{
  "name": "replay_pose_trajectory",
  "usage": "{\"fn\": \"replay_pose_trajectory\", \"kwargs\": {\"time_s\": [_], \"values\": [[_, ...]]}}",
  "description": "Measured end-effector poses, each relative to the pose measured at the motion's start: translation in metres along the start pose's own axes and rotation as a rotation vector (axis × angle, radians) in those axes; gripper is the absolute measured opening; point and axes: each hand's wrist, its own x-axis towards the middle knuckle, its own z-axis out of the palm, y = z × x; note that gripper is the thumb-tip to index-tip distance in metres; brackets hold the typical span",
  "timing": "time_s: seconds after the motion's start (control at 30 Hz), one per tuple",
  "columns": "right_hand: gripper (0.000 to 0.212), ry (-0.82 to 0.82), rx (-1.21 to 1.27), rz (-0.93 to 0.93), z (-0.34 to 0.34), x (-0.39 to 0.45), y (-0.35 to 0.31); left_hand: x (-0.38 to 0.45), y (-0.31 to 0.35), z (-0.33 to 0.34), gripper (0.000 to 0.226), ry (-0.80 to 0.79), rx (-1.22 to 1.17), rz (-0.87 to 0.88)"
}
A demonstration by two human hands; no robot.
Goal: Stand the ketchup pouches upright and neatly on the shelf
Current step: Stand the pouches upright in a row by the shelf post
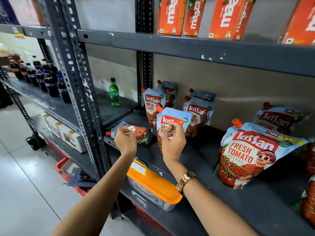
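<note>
Several blue-and-red Kissan ketchup pouches sit on the dark grey shelf [196,150]. One pouch [141,133] lies flat at the shelf's left end with its orange cap pointing left. My left hand [125,139] is curled over its top edge. Just right of it a pouch [175,116] stands upright near the front, and my right hand [173,140] pinches its face with curled fingers. Behind it, two pouches [153,106] stand at the back left and two more [198,114] beside them. A large pouch [247,155] leans at the right, with another [277,118] behind it.
A perforated steel upright [80,86] borders the shelf on the left. A green bottle [114,93] and dark cola bottles [49,82] stand on the neighbouring shelf. Orange Maaza cartons [172,16] fill the shelf above. An orange-lidded box [153,186] sits on the shelf below.
</note>
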Motion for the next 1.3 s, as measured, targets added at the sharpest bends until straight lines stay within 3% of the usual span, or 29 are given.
{"fn": "replay_pose_trajectory", "kwargs": {"time_s": [0.13,0.23,0.4,0.5,0.63,0.83,0.97,1.1,1.23,1.3], "values": [[0.019,-0.084,0.019,-0.054,0.020,0.000,-0.007,0.010,-0.001,-0.009,0.026,0.004,0.026,-0.004],[0.027,-0.258,0.002,-0.013,0.043,0.001,-0.005,0.023,-0.004,-0.014,0.028,0.008,0.040,-0.085],[0.039,-0.504,-0.287,0.144,0.078,0.006,0.009,0.041,-0.023,-0.005,0.033,-0.090,0.033,-0.368],[0.045,-0.598,-0.448,0.211,0.091,0.008,0.020,0.047,-0.027,0.001,0.032,-0.093,-0.014,-0.442],[0.041,-0.640,-0.521,0.371,0.096,0.008,0.025,0.049,-0.027,0.006,0.037,-0.064,-0.066,-0.501],[0.039,-0.619,-0.522,0.327,0.097,0.004,0.028,0.058,-0.028,0.007,0.043,0.016,-0.058,-0.500],[0.037,-0.596,-0.444,0.353,0.096,-0.003,0.025,0.067,-0.025,0.005,0.031,-0.027,-0.096,-0.496],[0.027,-0.621,-0.278,0.453,0.099,-0.006,0.024,0.087,-0.028,0.003,0.037,-0.071,-0.079,-0.433],[0.026,-0.558,0.090,0.840,0.109,-0.012,0.021,0.111,-0.030,-0.001,0.041,-0.212,-0.041,-0.361],[0.039,-0.483,0.250,1.014,0.116,-0.017,0.022,0.119,-0.026,-0.007,0.037,-0.303,0.012,-0.338]]}}
